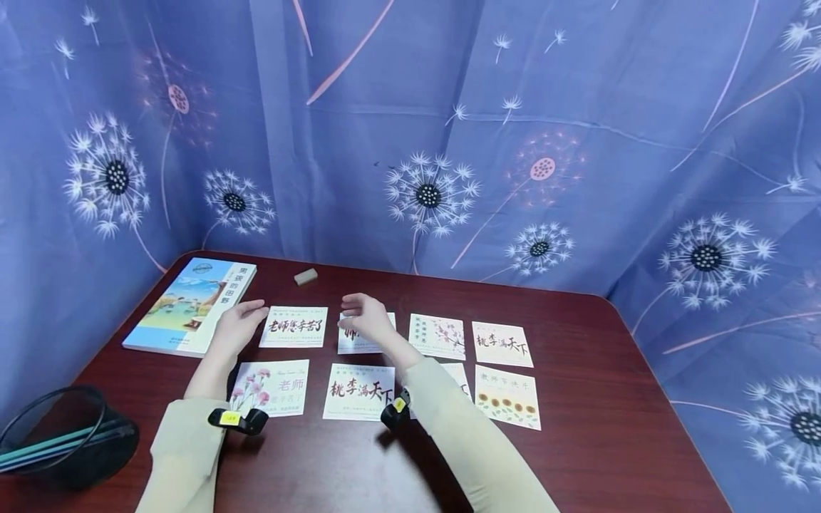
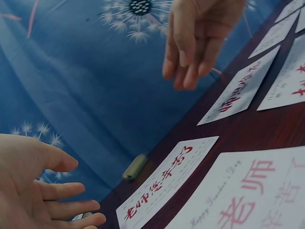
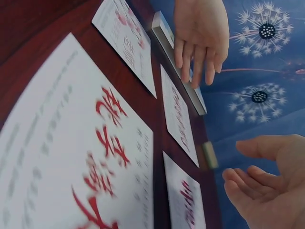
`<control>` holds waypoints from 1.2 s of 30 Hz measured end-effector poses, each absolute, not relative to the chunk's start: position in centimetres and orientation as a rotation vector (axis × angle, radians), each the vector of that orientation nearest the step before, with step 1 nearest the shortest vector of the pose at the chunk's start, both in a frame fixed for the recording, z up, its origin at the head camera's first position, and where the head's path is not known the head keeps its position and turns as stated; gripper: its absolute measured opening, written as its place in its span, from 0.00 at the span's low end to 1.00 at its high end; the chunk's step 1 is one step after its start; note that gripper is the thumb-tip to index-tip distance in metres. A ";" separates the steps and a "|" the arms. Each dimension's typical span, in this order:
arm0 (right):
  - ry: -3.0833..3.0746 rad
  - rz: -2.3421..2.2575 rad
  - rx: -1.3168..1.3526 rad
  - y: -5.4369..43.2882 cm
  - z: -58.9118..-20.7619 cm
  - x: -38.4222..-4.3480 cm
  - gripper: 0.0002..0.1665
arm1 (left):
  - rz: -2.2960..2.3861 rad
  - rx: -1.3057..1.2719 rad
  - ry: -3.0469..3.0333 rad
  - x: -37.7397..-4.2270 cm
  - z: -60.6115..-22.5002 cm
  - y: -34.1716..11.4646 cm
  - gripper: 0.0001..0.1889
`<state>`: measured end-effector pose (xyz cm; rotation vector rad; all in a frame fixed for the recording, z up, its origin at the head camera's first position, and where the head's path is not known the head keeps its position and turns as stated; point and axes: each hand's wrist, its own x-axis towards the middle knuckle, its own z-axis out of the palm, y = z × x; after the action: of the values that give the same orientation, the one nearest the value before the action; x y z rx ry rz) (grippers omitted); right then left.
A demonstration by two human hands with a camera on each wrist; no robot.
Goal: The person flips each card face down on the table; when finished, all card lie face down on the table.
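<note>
Two rows of white greeting cards with Chinese lettering lie flat on the table. My left hand hovers with loosely extended fingers between the book and the red-lettered card at the back left. Below it lies a card with pink flowers. Over another back-row card, partly covering it, hangs my right hand, its fingers slightly bent and apart from the card. Nothing shows in either palm in the wrist views. A front-row card is largely hidden by the right sleeve; the sunflower card sits right of it.
A book with a landscape cover lies at the back left. An eraser-like block rests near the back edge. At the front left stands a black mesh holder with pencils. A blue dandelion-print curtain hangs behind the table.
</note>
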<state>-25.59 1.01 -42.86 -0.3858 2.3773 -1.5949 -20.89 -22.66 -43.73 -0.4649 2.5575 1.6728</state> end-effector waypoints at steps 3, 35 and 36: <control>2.301 -1.618 -0.351 0.4 -43.4 -25.3 0.29 | 1.706 -0.487 2.539 -21.8 -46.0 -23.9 0.29; 2.139 -1.565 -0.365 -1.4 -45.8 -24.2 0.32 | 1.875 -0.446 2.184 -20.2 -44.3 -24.1 0.32; 2.133 -1.570 -0.367 -1.4 -45.8 -24.2 0.32 | 1.881 -0.449 2.179 -20.2 -44.4 -24.2 0.32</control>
<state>-24.23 -1.41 -45.83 -0.3668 2.1334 -1.5695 -20.19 -24.18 -44.41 -0.4485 2.1785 1.8815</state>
